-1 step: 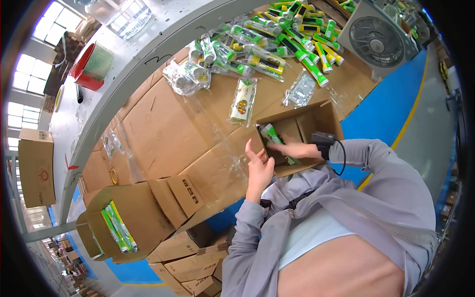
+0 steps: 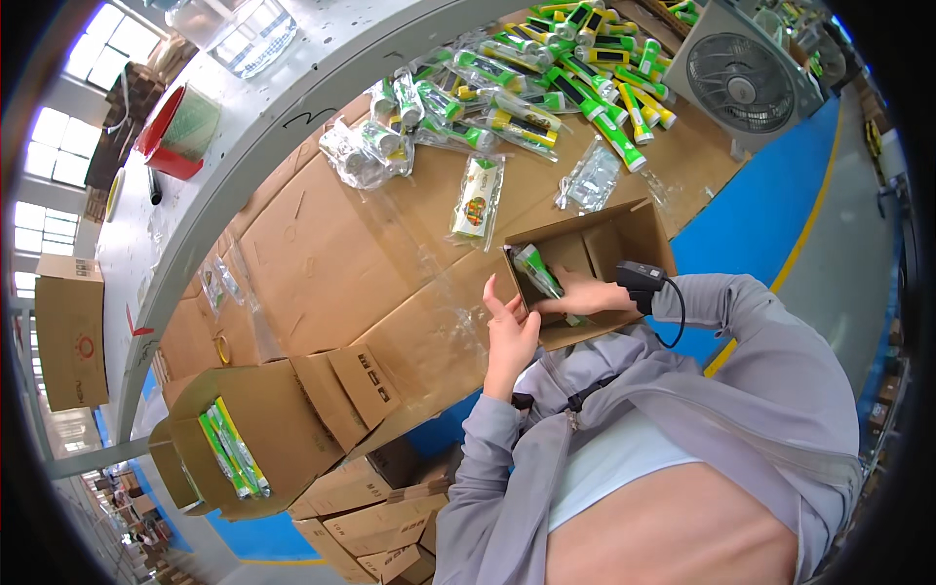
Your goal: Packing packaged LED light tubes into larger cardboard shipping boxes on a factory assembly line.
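Observation:
A cardboard box (image 2: 639,229) with raised walls stands at the table's near edge, close to my body. My left hand (image 2: 513,336) is closed at its left wall, index finger pointing up along the outside. Down inside the box, my right hand (image 2: 588,295) lies across a green-and-white flashlight (image 2: 536,268) in a clear bag, with its fingers around the middle and partly hidden. Beyond the box lie a bagged white-and-green pack (image 2: 478,198) and a clear plastic bag (image 2: 589,177). A heap of green and yellow flashlights (image 2: 546,88), several bagged, covers the table's far part.
A grey box fan (image 2: 746,83) stands at the far right. An open carton (image 2: 283,409) at the left holds bagged green-yellow flashlights. On the curved white shelf (image 2: 244,127) are a red container (image 2: 175,156) and a clear bottle (image 2: 249,39). Flattened cartons (image 2: 380,526) lie below.
My right hand has shifted a little inside the box, its fingers settling lower around the flashlight. My left hand stays at the box wall.

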Demonstrator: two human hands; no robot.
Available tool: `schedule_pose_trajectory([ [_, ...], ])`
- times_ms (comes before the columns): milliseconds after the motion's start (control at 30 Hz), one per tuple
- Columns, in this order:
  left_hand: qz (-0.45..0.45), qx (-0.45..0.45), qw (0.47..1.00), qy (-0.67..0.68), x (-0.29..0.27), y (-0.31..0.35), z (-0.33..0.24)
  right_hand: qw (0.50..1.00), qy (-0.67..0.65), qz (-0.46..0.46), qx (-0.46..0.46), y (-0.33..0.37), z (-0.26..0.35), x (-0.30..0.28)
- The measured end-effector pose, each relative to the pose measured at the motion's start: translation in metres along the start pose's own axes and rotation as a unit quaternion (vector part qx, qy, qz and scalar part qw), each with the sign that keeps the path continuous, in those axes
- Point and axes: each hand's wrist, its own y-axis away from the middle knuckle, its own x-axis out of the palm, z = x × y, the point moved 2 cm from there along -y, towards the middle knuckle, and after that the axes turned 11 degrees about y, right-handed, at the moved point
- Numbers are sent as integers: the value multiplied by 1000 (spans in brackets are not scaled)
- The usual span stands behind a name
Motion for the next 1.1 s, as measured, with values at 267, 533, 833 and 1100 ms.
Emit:
schedule_pose_trajectory([
  [267,13,-45,958,-282,-2,-3,-11,984,160,38,-65,-5,-9,-22],
  [533,33,-65,940,-332,1,-9,-16,969,214,121,29,25,15,-82],
  [833,77,-70,909,-403,7,-10,-23,996,69,-21,-49,59,48,-90],
  [1100,62,-41,923,-379,-6,-15,-9,977,193,83,18,75,39,-99],
])
